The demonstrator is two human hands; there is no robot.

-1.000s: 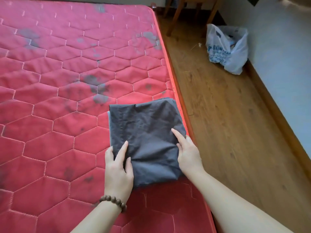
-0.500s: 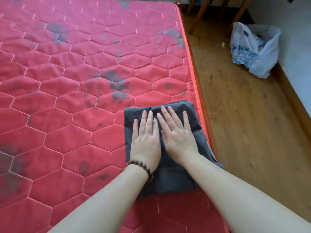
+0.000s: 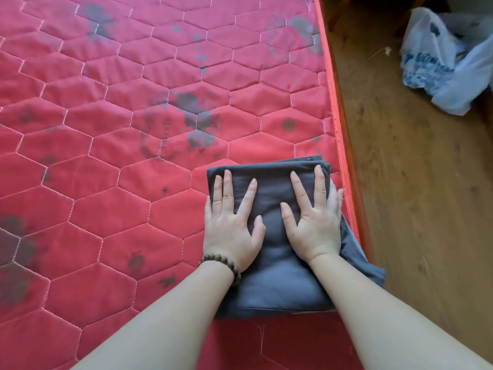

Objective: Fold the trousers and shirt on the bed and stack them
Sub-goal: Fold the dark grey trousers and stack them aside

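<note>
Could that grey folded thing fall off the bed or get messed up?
Maybe. The folded grey garment lies right at the right edge of the mattress, and one corner already hangs past the edge over the floor, so a sideways push could tip it off. The left hand and right hand press flat on it; sliding them outward might shift the layers showing at its far edge.

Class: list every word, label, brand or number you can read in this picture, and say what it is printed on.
Plastic bag on the floor: blue print, too blurred to read.
Grey folded garment: no label or text visible.
Red mattress: dark marks only, no writing.
</note>
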